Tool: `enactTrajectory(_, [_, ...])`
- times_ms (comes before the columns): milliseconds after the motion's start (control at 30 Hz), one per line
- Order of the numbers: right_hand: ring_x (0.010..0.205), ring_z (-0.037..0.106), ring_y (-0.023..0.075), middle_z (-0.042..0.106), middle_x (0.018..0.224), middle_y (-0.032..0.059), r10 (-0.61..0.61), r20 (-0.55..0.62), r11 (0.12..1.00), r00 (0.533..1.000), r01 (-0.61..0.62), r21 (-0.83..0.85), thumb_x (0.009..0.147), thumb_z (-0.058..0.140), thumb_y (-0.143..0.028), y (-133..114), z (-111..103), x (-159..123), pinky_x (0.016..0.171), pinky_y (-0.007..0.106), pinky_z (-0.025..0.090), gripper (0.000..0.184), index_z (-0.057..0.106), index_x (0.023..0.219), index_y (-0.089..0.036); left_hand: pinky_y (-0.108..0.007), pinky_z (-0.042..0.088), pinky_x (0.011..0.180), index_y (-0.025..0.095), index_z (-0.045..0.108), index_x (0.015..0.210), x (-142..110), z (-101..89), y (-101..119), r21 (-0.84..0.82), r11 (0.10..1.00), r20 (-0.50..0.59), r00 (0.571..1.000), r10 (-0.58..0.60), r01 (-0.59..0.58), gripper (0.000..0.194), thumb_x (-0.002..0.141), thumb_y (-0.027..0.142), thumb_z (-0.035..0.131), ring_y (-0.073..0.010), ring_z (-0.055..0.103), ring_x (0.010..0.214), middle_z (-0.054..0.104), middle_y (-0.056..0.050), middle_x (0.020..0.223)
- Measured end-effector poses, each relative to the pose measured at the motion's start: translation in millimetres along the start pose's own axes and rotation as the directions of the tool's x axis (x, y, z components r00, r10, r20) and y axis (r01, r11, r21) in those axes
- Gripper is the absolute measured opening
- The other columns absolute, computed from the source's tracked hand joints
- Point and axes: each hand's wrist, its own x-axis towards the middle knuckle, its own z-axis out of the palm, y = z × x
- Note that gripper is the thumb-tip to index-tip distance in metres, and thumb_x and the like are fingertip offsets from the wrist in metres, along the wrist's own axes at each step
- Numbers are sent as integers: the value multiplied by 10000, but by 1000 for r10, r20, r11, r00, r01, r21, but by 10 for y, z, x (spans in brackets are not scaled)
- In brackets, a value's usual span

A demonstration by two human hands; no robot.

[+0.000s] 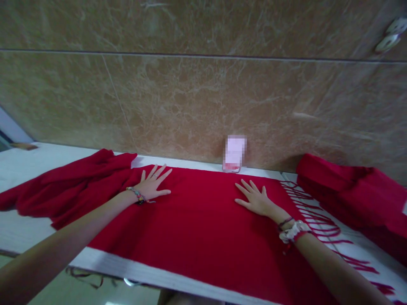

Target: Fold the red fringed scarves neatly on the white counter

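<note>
A red fringed scarf [203, 224] lies spread flat across a white table. My left hand [151, 185] rests palm down on its left part, fingers spread. Further right, my right hand [254, 198] also lies flat on the cloth with its fingers apart, close to the far edge. Beyond my left wrist the same red cloth is bunched in loose folds. At the right end, thin tassels [314, 212] fan out over the table. Neither hand grips anything.
A phone-like pale pink object [234, 153], blurred out, leans against the brown marbled tile wall [190, 101]. Another heap of red cloth [352, 190] sits at the right. The white table's front edge [152, 275] runs along the bottom. White sockets [391, 34] show at upper right.
</note>
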Motion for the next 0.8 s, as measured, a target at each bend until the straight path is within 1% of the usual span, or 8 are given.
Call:
enactTrajectory(133, [1280, 80, 359, 140, 1430, 66, -32, -20, 999, 999, 32, 27, 791, 290, -598, -159, -44, -126, 879, 692, 166, 643, 201, 1345, -285, -618, 97, 945, 272, 89, 1357, -194, 66, 75, -28, 999, 135, 991, -20, 24, 769, 721, 590, 380, -339, -46, 1280, -48, -62, 1429])
enactTrajectory(233, [1278, 90, 359, 149, 1428, 72, -107, -12, 993, 994, 108, 44, 788, 307, -593, -287, -14, -243, 884, 689, 157, 640, 207, 1343, -291, -642, 102, 925, 295, 106, 1349, -298, 114, 23, -17, 999, 151, 988, -41, 44, 777, 703, 594, 417, -359, -50, 1274, -47, -56, 1428])
enactTrajectory(333, [1278, 101, 355, 159, 1424, 78, -141, 14, 989, 990, 140, 50, 795, 309, -580, -332, -6, -297, 894, 682, 144, 623, 219, 1340, -291, -627, 112, 935, 286, 138, 1347, -360, 128, -66, -7, 1000, 109, 994, -22, 23, 724, 733, 558, 409, -354, -42, 1275, -56, -60, 1426])
enactTrajectory(467, [1282, 77, 349, 121, 1431, 76, -122, 73, 991, 990, 117, 68, 776, 316, -613, -339, -103, -304, 912, 669, 130, 677, 192, 1349, -273, -531, 73, 1000, 248, 210, 1343, -483, 158, -118, 49, 992, -38, 992, 118, -116, 692, 746, 528, 416, -311, -32, 1287, -52, -73, 1428])
enactTrajectory(533, [1285, 54, 346, 91, 1434, 79, -92, 60, 992, 994, 86, 91, 777, 299, -619, -390, -149, -327, 917, 663, 132, 696, 161, 1357, -259, -523, 58, 1004, 247, 215, 1343, -573, 183, -107, 65, 988, -49, 988, 144, -140, 703, 736, 534, 423, -303, -30, 1289, -32, -74, 1430])
enactTrajectory(600, [1285, 43, 346, 82, 1436, 78, -108, 36, 989, 994, 103, 107, 780, 285, -621, -480, -154, -371, 915, 663, 138, 696, 147, 1360, -262, -554, 75, 988, 245, 171, 1352, -659, 194, -88, 43, 992, 9, 993, 116, -116, 746, 720, 542, 432, -314, -36, 1287, -30, -79, 1429])
enactTrajectory(667, [1282, 57, 354, 104, 1433, 81, -171, 40, 981, 984, 167, 100, 773, 288, -631, -582, -121, -420, 911, 669, 132, 696, 167, 1355, -270, -584, 106, 966, 237, 96, 1362, -723, 176, -78, 7, 997, 106, 991, 79, -80, 822, 690, 545, 456, -328, -50, 1282, -45, -86, 1426])
enactTrajectory(800, [1276, 78, 369, 122, 1429, 90, -237, 61, 970, 970, 232, 76, 763, 289, -644, -695, -64, -466, 905, 678, 105, 707, 186, 1351, -267, -611, 115, 947, 245, 0, 1358, -744, 68, -100, -17, 998, 278, 959, 57, -54, 975, 600, 547, 532, -340, -80, 1273, -78, -74, 1423])
